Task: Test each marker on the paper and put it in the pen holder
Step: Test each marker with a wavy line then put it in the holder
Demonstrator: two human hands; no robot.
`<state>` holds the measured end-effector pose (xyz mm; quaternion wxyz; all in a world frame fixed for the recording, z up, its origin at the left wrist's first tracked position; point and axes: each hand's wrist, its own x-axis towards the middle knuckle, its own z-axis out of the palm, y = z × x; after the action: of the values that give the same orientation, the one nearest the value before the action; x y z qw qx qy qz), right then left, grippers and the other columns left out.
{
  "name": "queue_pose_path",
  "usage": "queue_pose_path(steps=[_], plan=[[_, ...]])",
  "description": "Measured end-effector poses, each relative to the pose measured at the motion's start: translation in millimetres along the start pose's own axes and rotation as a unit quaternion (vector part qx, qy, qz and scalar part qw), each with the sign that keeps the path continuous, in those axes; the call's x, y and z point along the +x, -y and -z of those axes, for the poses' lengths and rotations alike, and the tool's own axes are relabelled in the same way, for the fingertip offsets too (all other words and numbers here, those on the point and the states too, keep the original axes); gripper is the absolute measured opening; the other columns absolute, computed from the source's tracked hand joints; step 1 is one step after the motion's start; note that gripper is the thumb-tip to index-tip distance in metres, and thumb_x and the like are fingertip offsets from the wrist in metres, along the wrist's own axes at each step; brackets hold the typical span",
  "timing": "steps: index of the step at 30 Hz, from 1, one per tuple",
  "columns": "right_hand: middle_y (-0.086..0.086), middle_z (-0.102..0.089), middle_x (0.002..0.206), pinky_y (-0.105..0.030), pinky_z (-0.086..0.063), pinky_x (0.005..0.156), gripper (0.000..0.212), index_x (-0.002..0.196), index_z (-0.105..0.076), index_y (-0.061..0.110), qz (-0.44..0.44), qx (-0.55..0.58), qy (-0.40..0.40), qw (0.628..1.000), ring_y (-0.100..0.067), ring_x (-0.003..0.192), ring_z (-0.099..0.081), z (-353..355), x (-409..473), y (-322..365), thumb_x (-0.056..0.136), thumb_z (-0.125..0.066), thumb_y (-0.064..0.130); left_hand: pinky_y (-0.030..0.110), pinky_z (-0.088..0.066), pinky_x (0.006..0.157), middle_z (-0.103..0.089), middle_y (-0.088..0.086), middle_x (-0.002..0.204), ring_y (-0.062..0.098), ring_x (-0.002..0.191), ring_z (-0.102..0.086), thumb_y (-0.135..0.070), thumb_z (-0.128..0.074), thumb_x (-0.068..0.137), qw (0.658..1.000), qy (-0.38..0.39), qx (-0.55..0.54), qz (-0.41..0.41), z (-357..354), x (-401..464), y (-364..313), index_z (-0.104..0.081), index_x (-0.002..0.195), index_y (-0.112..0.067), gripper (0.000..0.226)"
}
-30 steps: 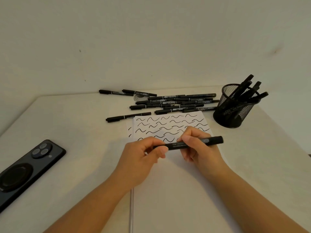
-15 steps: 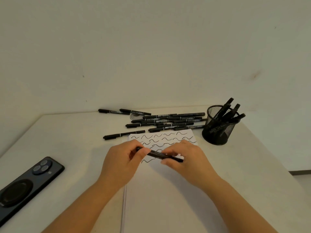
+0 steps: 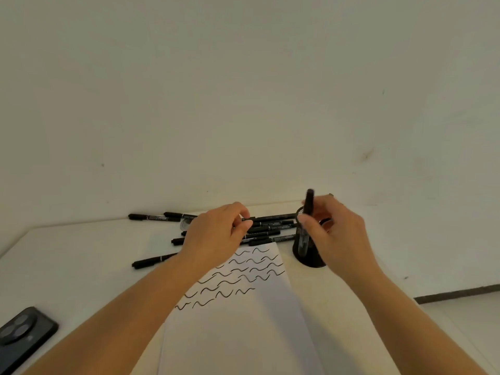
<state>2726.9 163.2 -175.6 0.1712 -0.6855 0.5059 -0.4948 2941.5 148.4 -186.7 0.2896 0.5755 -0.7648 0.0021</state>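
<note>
A black phone [image 3: 25, 334] lies at the worktop's [image 3: 81, 266] left edge. The left hand [image 3: 216, 236] pinches a marker in the loose marker pile [image 3: 270, 228] beyond the squiggle-covered paper [image 3: 243, 320]. The right hand [image 3: 332, 234] grips a marker [image 3: 307, 212] upright over the mesh pen holder [image 3: 308, 259].

Matt white paper [image 3: 243, 334], glossy black phone [image 3: 24, 336], smooth pale table [image 3: 81, 253]

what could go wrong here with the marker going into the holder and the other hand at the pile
The right hand holds a marker upright over the pen holder, which it mostly hides; a blind drop might miss or tip it. The left hand, reaching into the marker pile, may scatter markers.
</note>
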Motion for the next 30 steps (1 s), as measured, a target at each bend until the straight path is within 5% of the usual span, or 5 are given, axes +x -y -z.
queue_pose_path(steps=[9,16,23,28,30], plan=[[0.018,-0.062,0.087,-0.004,-0.043,0.058,0.027,0.103,-0.048,0.034,-0.023,0.05,-0.106,0.993,0.009,0.078,-0.058,32,28,-22,0.086,-0.061,0.017,0.029,-0.044,0.075,-0.058,-0.005,0.111,0.014,0.093,-0.054,-0.025,-0.04,0.095,0.988,0.132,0.071,0.031,-64,76,25,-0.052,0.116,-0.025,0.024],[0.019,-0.06,0.086,-0.009,-0.047,0.059,0.033,0.109,-0.045,0.037,-0.052,0.022,-0.042,0.998,0.005,0.079,-0.06,26,33,-41,0.088,-0.058,0.014,0.033,-0.046,0.086,-0.058,-0.002,0.117,0.018,0.103,-0.053,-0.027,-0.043,0.095,0.974,0.193,0.091,0.072,-96,98,42,-0.054,0.118,-0.024,0.026],[0.006,-0.056,0.083,-0.028,-0.046,0.067,0.051,0.129,-0.034,0.041,-0.008,-0.105,0.014,0.994,-0.013,0.075,-0.055,-3,47,-38,0.087,-0.056,0.021,0.031,-0.045,0.075,-0.06,0.0,0.109,0.018,0.095,-0.055,-0.034,-0.051,0.09,0.964,0.225,0.113,0.08,-101,119,61,-0.061,0.105,-0.024,0.02],[0.014,-0.044,0.077,-0.028,-0.034,0.067,0.05,0.133,-0.036,0.036,0.027,-0.19,0.053,0.98,-0.013,0.074,-0.042,-12,48,-40,0.089,-0.051,0.02,0.029,-0.042,0.071,-0.061,-0.001,0.105,0.018,0.092,-0.055,-0.036,-0.056,0.088,0.964,0.231,0.103,0.085,-104,125,63,-0.064,0.101,-0.023,0.021],[0.012,-0.054,0.088,-0.028,-0.032,0.07,0.045,0.133,-0.042,0.032,0.03,-0.205,0.065,0.976,-0.012,0.078,-0.037,-14,47,-42,0.091,-0.05,0.019,0.029,-0.042,0.071,-0.061,0.0,0.104,0.019,0.093,-0.056,-0.036,-0.058,0.087,0.963,0.232,0.099,0.092,-105,127,61,-0.066,0.099,-0.021,0.021]])
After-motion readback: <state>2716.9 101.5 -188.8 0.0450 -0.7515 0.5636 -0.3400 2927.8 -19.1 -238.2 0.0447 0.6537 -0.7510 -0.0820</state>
